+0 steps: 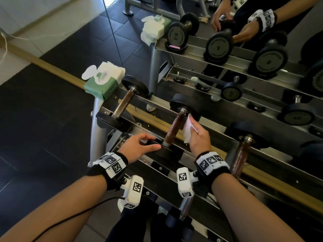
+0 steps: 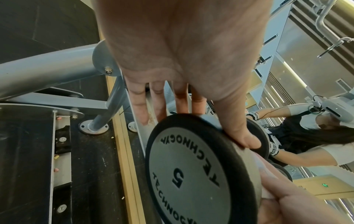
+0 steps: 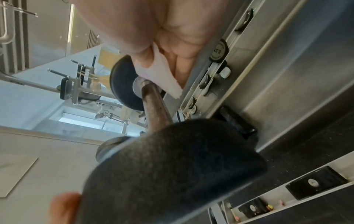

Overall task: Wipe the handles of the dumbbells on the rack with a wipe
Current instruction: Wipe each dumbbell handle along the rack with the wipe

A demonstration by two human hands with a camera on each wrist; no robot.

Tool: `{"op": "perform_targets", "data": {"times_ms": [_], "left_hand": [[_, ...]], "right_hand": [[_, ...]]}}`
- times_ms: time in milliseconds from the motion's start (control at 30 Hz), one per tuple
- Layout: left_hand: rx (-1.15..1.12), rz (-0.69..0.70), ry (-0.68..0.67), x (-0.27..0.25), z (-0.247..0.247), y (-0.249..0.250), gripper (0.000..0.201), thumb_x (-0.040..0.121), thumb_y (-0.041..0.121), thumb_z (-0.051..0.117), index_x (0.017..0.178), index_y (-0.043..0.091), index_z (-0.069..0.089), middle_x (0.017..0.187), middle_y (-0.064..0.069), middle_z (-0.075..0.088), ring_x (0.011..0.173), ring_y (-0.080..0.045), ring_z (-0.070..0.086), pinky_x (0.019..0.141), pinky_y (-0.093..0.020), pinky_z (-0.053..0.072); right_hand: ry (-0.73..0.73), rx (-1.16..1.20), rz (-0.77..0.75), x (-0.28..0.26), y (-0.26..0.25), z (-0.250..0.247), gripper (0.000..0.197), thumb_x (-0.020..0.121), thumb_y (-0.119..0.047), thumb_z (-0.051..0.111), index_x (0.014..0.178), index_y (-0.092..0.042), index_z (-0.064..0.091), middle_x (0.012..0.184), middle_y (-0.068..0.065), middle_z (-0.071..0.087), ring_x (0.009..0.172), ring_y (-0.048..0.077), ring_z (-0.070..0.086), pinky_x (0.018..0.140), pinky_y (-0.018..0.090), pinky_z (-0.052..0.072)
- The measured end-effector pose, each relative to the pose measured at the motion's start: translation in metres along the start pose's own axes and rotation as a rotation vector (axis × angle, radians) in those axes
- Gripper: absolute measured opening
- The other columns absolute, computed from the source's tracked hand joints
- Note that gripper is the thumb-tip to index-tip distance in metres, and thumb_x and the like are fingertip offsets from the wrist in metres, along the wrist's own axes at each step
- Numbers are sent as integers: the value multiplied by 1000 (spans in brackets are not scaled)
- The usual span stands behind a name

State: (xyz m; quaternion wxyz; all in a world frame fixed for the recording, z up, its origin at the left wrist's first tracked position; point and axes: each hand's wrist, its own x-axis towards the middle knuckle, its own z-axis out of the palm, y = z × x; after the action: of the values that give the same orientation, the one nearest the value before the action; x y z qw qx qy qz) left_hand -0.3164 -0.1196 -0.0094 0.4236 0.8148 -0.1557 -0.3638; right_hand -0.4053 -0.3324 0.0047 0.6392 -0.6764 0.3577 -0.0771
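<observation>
Setting: gym, mirrored wall behind the slanted steel dumbbell rack (image 1: 190, 155).
Left hand (image 1: 139, 147): grips the black rubber-ended middle dumbbell (image 1: 174, 126), steadying it.
Right hand (image 1: 198, 137): pinches a crumpled white wipe (image 1: 187, 130) beside its brown handle.

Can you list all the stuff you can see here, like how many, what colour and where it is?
dumbbells: three on the top rail, black ends, brownish handles; more below and in the mirror.
rack: one, grey metal, against the mirror.
wipe pack: one, green with white wipes, on the rack's left end.
wipe: one, white, beside the middle dumbbell's handle.
floor: dark tiles, left of the rack.
left hand: grips the middle dumbbell's near end.
right hand: its fingers hold the wipe.
</observation>
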Motion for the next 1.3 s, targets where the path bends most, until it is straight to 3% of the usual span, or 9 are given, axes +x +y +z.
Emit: {"op": "perform_targets", "data": {"times_ms": [133, 233, 300, 400, 533, 767, 900, 1067, 1300], "left_hand": [[7, -20, -7, 2, -1, 1, 57, 57, 75, 74, 105, 47, 64, 109, 11, 67, 96, -10, 67, 94, -43, 54], [36, -28, -28, 5, -5, 1, 42, 68, 63, 76, 105, 47, 63, 111, 10, 65, 97, -12, 66, 92, -42, 55], [53, -34, -41, 7, -6, 1, 39, 70, 61, 76, 104, 48, 63, 110, 10, 64, 94, -13, 67, 86, -38, 57], [65, -25, -43, 7, -7, 2, 41, 67, 64, 75, 103, 48, 63, 107, 12, 64, 92, -10, 66, 74, -28, 54], [59, -16, -31, 8, -6, 0, 36, 72, 58, 76, 104, 46, 63, 110, 11, 64, 95, -8, 64, 82, -30, 52], [46, -13, -25, 7, -4, -1, 36, 74, 55, 77, 105, 45, 64, 109, 11, 65, 98, -11, 63, 92, -40, 53], [50, -1, -44, 5, -7, 2, 37, 74, 55, 75, 107, 43, 63, 113, 10, 62, 100, -11, 62, 91, -41, 53], [60, -9, -60, 5, -9, 7, 57, 62, 67, 71, 111, 38, 65, 115, 10, 60, 99, -11, 64, 91, -39, 54], [60, -24, -46, 5, -7, 6, 46, 71, 58, 75, 111, 39, 65, 116, 10, 61, 106, -13, 61, 98, -48, 50]], "right_hand": [[-139, 83, 22, -8, 2, 14, 33, 104, -32, 43, 129, -48, 59, 104, -36, 55, 93, -25, 54, 75, 0, 43], [-261, 184, 167, -21, 13, 11, 27, 97, -47, 54, 119, -45, 68, 134, -7, 57, 128, 10, 50, 111, 37, 39], [-313, 122, 184, -24, 16, 3, 25, 94, -46, 59, 115, -41, 72, 137, 0, 58, 130, 20, 49, 111, 45, 38], [-297, 81, 118, -18, 8, -8, 21, 92, -34, 60, 104, -35, 77, 117, -1, 71, 110, 13, 65, 90, 33, 54], [16, 11, -19, 5, -1, -8, 39, 99, -16, 48, 104, -47, 72, 114, -22, 60, 108, 10, 57, 92, 27, 44], [-141, 62, 84, -13, 3, 17, 24, 99, -50, 48, 116, -52, 65, 97, -34, 59, 90, -12, 54, 76, 11, 34], [-293, 77, 135, -33, 11, 5, 25, 95, -43, 56, 112, -38, 73, 118, -14, 64, 112, 4, 54, 96, 25, 42], [-79, 86, 127, -13, 0, -12, 36, 99, -14, 51, 92, -37, 78, 113, -6, 65, 106, 18, 60, 80, 29, 49], [-49, 47, 73, -5, 5, 17, 31, 101, -37, 52, 130, -41, 60, 122, -21, 55, 96, -7, 51, 81, 15, 37]]}}
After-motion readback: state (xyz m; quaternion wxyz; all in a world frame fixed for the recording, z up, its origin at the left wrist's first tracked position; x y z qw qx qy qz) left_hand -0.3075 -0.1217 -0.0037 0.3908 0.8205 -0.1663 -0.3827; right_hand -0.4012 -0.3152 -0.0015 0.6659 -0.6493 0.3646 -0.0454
